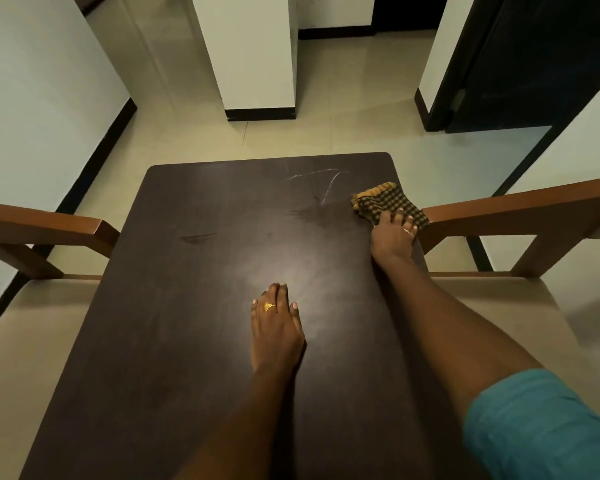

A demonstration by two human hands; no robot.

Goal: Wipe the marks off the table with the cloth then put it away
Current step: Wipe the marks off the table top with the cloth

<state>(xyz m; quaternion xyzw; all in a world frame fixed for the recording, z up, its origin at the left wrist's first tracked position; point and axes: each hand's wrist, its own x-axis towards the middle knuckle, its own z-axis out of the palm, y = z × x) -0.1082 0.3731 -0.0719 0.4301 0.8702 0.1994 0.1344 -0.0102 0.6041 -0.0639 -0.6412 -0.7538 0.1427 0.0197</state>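
A dark brown table [174, 323] fills the middle of the view. White chalk-like marks [321, 183] streak its far right part, and a darker smear [196, 238] lies at the left. A yellow-and-black checked cloth [383, 200] lies crumpled near the far right edge. My right hand [394, 237] presses down on the cloth's near side with its fingers spread over it. My left hand [276, 327] rests flat on the table's middle, fingers straight, holding nothing.
Wooden chair arms stand on either side of the table, one at the left [49, 230] and one at the right [520, 213]. Beyond the table is tiled floor [343, 109], a white pillar [253, 57] and a dark door [534, 60].
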